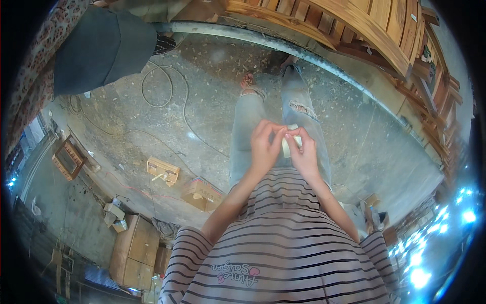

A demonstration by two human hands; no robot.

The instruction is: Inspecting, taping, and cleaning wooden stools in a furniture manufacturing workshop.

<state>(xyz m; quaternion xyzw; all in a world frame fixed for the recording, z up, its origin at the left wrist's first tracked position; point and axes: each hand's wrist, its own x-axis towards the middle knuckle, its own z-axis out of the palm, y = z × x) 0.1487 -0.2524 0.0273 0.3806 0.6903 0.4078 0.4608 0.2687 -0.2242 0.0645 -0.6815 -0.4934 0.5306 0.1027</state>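
Fingertips of the left hand (pixel 264 144) and right hand (pixel 305 159) partly hide a pale strip (pixel 286 150) — its material is unclear. Slatted wooden furniture (pixel 382 30) runs past the top edge; another person (pixel 109 50) in grey is cut off, upper left. Glare (pixel 420 277) blurs the lower right.

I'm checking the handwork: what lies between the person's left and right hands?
In the head view, a pale strip lies between the left hand and right hand, pinched where they meet.
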